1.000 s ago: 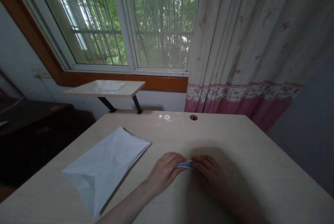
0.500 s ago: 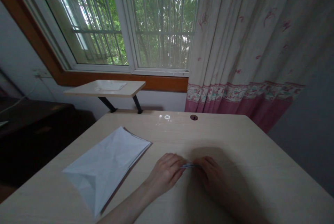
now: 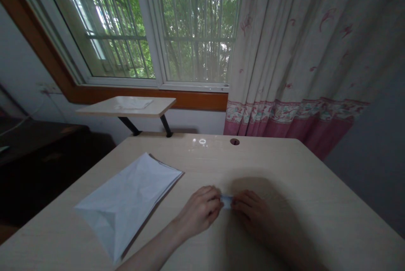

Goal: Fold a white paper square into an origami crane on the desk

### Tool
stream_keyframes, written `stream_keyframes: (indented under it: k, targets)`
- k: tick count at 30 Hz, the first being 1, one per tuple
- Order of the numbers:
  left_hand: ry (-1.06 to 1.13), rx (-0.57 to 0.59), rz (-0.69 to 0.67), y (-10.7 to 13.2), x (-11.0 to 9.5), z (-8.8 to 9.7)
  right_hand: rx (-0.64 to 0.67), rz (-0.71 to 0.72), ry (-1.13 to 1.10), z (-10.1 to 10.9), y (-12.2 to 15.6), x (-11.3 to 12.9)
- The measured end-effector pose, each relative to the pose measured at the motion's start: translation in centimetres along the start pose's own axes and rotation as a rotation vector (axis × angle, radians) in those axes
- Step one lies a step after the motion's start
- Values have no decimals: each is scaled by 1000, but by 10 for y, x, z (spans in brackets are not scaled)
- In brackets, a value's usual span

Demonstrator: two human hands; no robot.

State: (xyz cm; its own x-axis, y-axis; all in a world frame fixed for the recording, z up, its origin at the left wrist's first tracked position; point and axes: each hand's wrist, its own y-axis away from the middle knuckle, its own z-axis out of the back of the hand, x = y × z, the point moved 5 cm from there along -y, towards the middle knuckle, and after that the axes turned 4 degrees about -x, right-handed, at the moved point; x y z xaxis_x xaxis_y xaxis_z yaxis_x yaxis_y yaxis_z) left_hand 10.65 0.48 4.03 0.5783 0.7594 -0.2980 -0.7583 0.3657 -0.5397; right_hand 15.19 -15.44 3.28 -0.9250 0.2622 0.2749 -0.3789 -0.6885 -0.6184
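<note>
Between my two hands is a small folded piece of paper (image 3: 226, 201), pale with a bluish upper edge. My left hand (image 3: 202, 206) is closed on its left end, the fingers bent around it. The right end is pinched by my right hand (image 3: 252, 208), which lies in shadow. Both hands rest low over the desk, and their fingers cover most of the paper. To the left of my left hand lie large creased white sheets of paper (image 3: 129, 197), stacked on one another.
The pale wooden desk (image 3: 316, 203) has a round cable hole (image 3: 234, 141) near its back edge. A small raised shelf (image 3: 158, 110) at the back left bears a white item (image 3: 134, 103). Behind stand a barred window (image 3: 196, 30) and a patterned curtain (image 3: 284, 52).
The folded paper has turned so more of its pale face shows between my hands. My fingers have shifted slightly; the white sheets lie as before.
</note>
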Motion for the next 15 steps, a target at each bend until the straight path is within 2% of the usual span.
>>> stream_keyframes:
  k: [5, 15]
  targets:
    - [51, 69, 31, -2, -1, 3, 103, -26, -62, -1, -2, 2]
    - [117, 76, 75, -5, -1, 2, 108, -137, -197, -5, 5, -7]
